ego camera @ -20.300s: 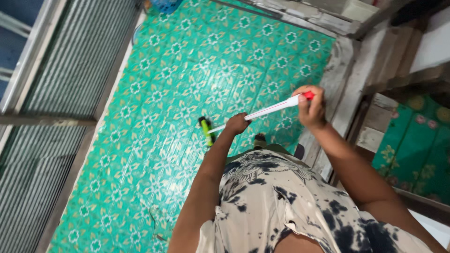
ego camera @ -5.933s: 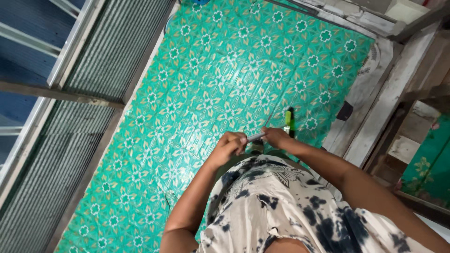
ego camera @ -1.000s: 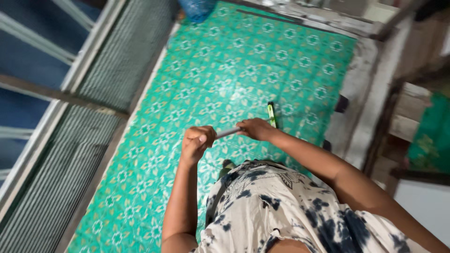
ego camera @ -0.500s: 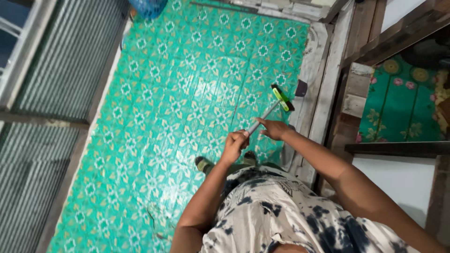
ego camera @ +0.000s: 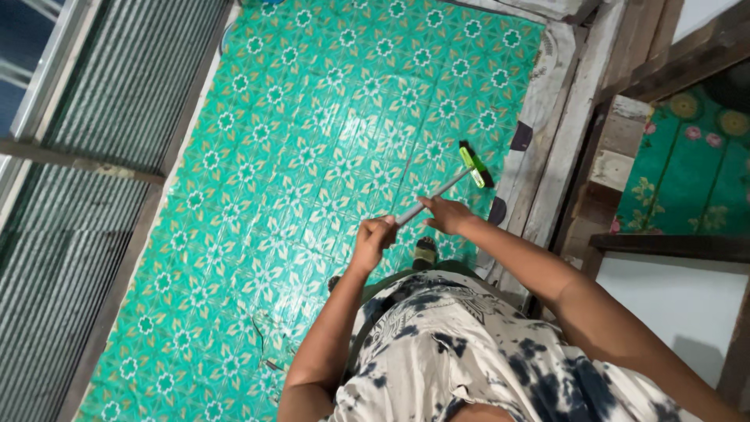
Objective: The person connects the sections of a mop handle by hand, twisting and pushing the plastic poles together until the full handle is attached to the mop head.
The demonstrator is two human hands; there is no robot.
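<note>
One broom [ego camera: 474,166] sweeps the green patterned floor [ego camera: 312,141]; two hands, left hand [ego camera: 373,238] and right hand [ego camera: 445,215], clench its handle.

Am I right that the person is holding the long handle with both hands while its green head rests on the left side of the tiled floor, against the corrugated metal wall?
Not quite. Both the left hand and the right hand do grip the long handle, but the head view shows its green head on the right side of the tiled floor, near the wooden frame, not the corrugated metal wall.
</note>
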